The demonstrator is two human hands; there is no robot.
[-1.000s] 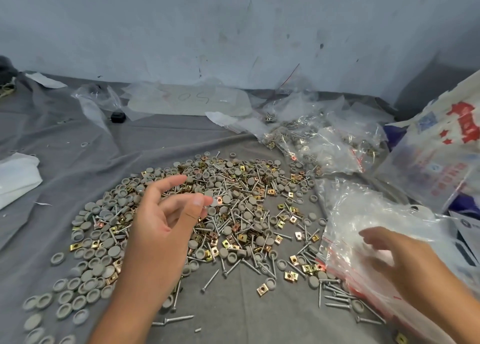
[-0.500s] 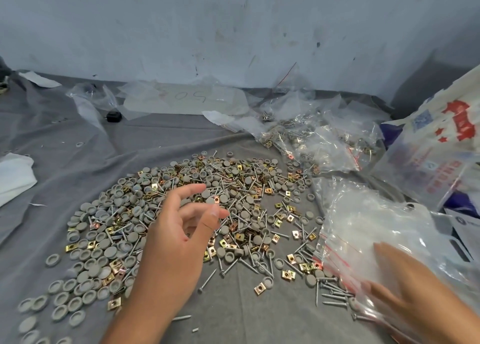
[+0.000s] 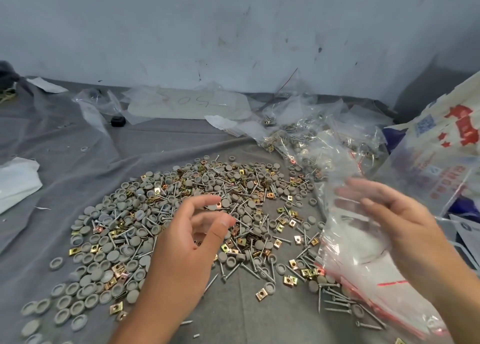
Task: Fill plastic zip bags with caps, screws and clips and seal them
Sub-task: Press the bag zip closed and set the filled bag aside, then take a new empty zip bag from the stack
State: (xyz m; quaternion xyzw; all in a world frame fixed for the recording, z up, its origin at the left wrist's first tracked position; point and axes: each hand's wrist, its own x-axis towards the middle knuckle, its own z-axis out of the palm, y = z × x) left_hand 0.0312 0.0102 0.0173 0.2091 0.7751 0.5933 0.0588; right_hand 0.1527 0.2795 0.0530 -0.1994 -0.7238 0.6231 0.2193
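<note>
A grey cloth [image 3: 78,167] is spread over the counter and carries nearly all of the work yet to be done: a broad heap of loose parts [image 3: 207,213] is laid across its middle, made up of grey round caps [image 3: 85,302], silver screws [image 3: 233,271] and brass-coloured square clips [image 3: 261,294], mixed together and unsorted. Behind the heap, toward the wall and to the right, a smaller pile of filled bags [image 3: 311,146] is seen, so part of the job may be judged done, though whether each is sealed cannot be told. A stack of empty zip bags [image 3: 363,260] with red closure strips is lying at the right edge of the heap. Much of the task is therefore judged to remain. The right hand [image 3: 400,213] is raised above that stack with its fingers spread and blurred behind clear plastic; whether a bag is actually gripped cannot be told. The left hand [image 3: 187,239] is held over the heap, fingers loosely curled and apart, with nothing seen between them.
</note>
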